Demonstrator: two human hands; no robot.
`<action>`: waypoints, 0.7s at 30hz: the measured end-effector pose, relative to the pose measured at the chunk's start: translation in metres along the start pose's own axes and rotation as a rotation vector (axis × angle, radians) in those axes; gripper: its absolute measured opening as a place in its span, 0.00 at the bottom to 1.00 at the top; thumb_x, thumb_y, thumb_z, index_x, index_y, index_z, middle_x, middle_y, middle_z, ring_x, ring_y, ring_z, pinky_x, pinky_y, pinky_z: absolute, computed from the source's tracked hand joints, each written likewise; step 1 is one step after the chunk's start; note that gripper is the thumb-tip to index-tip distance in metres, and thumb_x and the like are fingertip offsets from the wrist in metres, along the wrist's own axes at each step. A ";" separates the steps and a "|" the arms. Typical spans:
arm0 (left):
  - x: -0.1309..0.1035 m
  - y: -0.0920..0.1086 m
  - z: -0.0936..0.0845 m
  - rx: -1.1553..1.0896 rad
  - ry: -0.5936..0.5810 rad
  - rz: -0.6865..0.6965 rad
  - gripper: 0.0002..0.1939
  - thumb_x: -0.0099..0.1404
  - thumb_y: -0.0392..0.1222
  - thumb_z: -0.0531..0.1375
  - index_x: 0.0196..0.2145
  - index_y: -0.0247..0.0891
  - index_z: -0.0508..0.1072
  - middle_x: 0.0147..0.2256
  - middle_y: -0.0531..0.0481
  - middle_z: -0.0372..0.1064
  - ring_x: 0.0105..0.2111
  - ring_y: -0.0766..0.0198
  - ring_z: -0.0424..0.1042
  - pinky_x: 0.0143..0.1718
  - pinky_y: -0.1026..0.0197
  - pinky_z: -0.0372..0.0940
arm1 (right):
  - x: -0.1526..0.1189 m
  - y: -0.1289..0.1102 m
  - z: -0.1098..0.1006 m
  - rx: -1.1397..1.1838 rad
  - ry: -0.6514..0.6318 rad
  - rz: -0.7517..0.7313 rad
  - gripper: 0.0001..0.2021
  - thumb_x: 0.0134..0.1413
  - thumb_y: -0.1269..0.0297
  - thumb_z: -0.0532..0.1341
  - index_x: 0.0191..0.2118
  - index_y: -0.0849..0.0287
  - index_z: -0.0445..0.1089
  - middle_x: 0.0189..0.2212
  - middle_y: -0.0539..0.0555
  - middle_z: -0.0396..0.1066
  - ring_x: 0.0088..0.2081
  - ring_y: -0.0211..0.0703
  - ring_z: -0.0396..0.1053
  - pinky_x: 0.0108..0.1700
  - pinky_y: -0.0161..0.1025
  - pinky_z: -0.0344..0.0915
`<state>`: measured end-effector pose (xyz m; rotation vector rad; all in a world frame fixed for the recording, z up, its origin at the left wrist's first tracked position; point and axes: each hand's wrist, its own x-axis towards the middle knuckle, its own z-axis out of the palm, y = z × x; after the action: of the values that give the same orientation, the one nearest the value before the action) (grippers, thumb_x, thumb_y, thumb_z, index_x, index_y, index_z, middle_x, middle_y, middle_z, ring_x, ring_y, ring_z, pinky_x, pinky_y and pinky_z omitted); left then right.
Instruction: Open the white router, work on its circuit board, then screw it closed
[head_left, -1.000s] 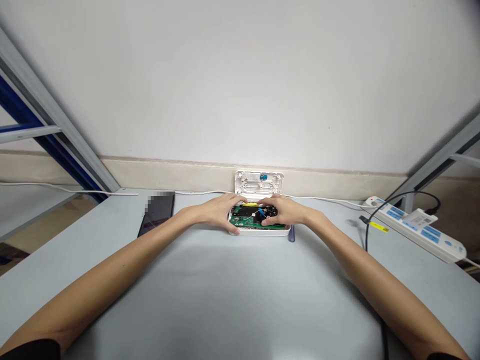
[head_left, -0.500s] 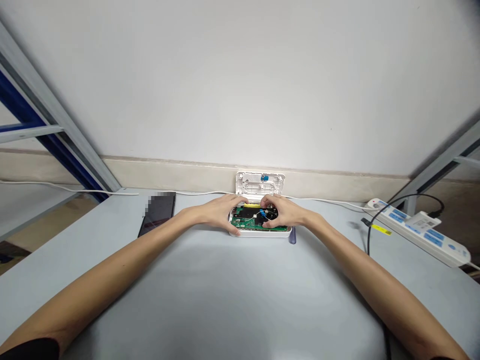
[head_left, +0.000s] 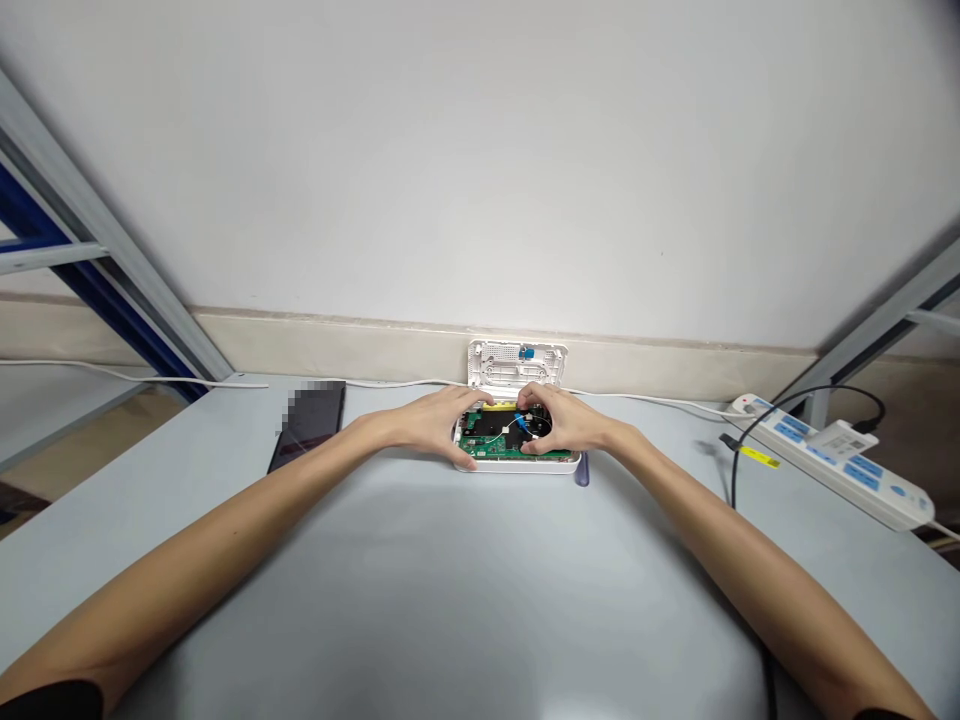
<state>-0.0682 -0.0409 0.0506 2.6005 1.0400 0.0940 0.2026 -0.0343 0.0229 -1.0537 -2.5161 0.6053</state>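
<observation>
An opened white router casing (head_left: 517,467) lies on the table near the wall, a green circuit board (head_left: 480,449) with a black plate inside it. My left hand (head_left: 435,425) spans the casing's left end, thumb at the front rim and fingers at the back. Curled over the board's right part, my right hand (head_left: 574,422) has its thumb near the front edge and its fingers near the back; what its fingertips press is partly hidden. A blue connector (head_left: 520,421) with a thin white cable sits between the hands. Behind, the white cover (head_left: 517,362) leans against the wall.
A purple-handled tool (head_left: 583,470) lies right of the casing, partly hidden. To the left is a dark phone (head_left: 309,422). A white power strip (head_left: 840,465) with a plugged adapter and black cable (head_left: 735,480) lies at right. A white cable (head_left: 652,400) runs along the wall.
The view has shifted slightly, so everything sits a little further left. Both hands keep nearly the same position on the router.
</observation>
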 end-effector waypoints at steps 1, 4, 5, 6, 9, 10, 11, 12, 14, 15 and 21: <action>0.000 0.000 0.000 -0.002 0.003 -0.001 0.49 0.49 0.63 0.66 0.63 0.41 0.56 0.61 0.42 0.59 0.60 0.46 0.59 0.58 0.51 0.57 | 0.000 -0.001 0.000 -0.009 -0.001 0.000 0.27 0.41 0.55 0.69 0.47 0.54 0.59 0.47 0.54 0.67 0.49 0.51 0.64 0.49 0.46 0.62; 0.000 0.001 -0.001 -0.007 0.007 -0.003 0.49 0.49 0.62 0.67 0.62 0.40 0.57 0.61 0.42 0.59 0.60 0.46 0.59 0.58 0.51 0.57 | -0.001 -0.003 0.000 -0.022 -0.004 0.002 0.26 0.42 0.55 0.68 0.47 0.54 0.60 0.47 0.54 0.67 0.49 0.51 0.63 0.49 0.46 0.61; 0.000 0.002 -0.001 -0.008 0.007 -0.004 0.48 0.49 0.62 0.67 0.62 0.41 0.57 0.61 0.42 0.59 0.60 0.46 0.59 0.58 0.50 0.58 | -0.001 -0.003 0.000 -0.023 -0.003 0.005 0.26 0.42 0.55 0.68 0.46 0.54 0.60 0.46 0.55 0.67 0.48 0.51 0.63 0.48 0.46 0.61; -0.001 0.002 -0.002 -0.009 0.008 -0.004 0.48 0.49 0.62 0.67 0.62 0.41 0.57 0.60 0.42 0.59 0.60 0.46 0.59 0.58 0.50 0.58 | -0.001 -0.004 0.000 -0.024 0.001 0.008 0.25 0.42 0.55 0.68 0.46 0.54 0.60 0.46 0.55 0.68 0.48 0.51 0.63 0.48 0.46 0.61; -0.001 0.003 -0.002 -0.014 0.011 -0.005 0.47 0.49 0.62 0.67 0.62 0.41 0.58 0.60 0.41 0.60 0.60 0.46 0.59 0.58 0.49 0.58 | -0.003 -0.004 0.001 -0.026 0.018 0.019 0.25 0.42 0.54 0.67 0.45 0.54 0.60 0.44 0.54 0.67 0.46 0.51 0.63 0.47 0.45 0.61; -0.001 0.003 -0.002 -0.017 0.012 -0.005 0.47 0.49 0.62 0.67 0.62 0.41 0.58 0.60 0.41 0.60 0.59 0.46 0.59 0.58 0.49 0.58 | -0.003 -0.004 0.001 -0.023 0.022 0.020 0.25 0.42 0.54 0.68 0.45 0.54 0.60 0.44 0.54 0.67 0.46 0.50 0.63 0.46 0.45 0.61; -0.001 0.003 -0.002 -0.020 0.014 -0.004 0.47 0.49 0.62 0.67 0.62 0.41 0.58 0.60 0.41 0.60 0.59 0.46 0.60 0.58 0.49 0.58 | -0.003 -0.004 0.002 -0.017 0.024 0.020 0.25 0.42 0.54 0.68 0.44 0.54 0.60 0.44 0.54 0.67 0.46 0.50 0.63 0.46 0.44 0.61; -0.001 0.002 -0.001 -0.021 0.015 -0.003 0.48 0.49 0.62 0.67 0.62 0.41 0.58 0.60 0.41 0.60 0.59 0.46 0.60 0.58 0.49 0.58 | -0.004 -0.004 0.002 -0.009 0.025 0.019 0.25 0.42 0.54 0.68 0.44 0.54 0.59 0.44 0.53 0.67 0.45 0.50 0.63 0.45 0.44 0.61; -0.001 0.001 -0.001 -0.019 0.016 -0.002 0.48 0.49 0.62 0.67 0.62 0.42 0.58 0.60 0.41 0.60 0.59 0.46 0.60 0.58 0.49 0.58 | -0.005 -0.004 0.002 0.008 0.024 0.017 0.25 0.42 0.53 0.68 0.44 0.54 0.59 0.44 0.53 0.67 0.45 0.49 0.63 0.45 0.44 0.61; 0.000 0.000 0.000 -0.016 0.017 -0.003 0.48 0.48 0.62 0.67 0.62 0.42 0.57 0.60 0.41 0.60 0.59 0.46 0.60 0.58 0.49 0.58 | -0.005 -0.004 0.003 0.013 0.024 0.017 0.25 0.42 0.53 0.68 0.44 0.54 0.59 0.44 0.53 0.67 0.45 0.49 0.63 0.45 0.44 0.61; 0.000 -0.003 0.002 -0.009 0.024 -0.003 0.49 0.48 0.62 0.67 0.62 0.41 0.57 0.60 0.41 0.59 0.59 0.46 0.60 0.58 0.50 0.58 | -0.005 -0.002 0.005 0.020 0.039 0.032 0.25 0.42 0.52 0.68 0.43 0.54 0.59 0.43 0.52 0.67 0.44 0.49 0.64 0.44 0.44 0.61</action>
<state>-0.0694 -0.0395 0.0481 2.5959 1.0486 0.1289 0.2025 -0.0403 0.0191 -1.0901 -2.4595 0.6113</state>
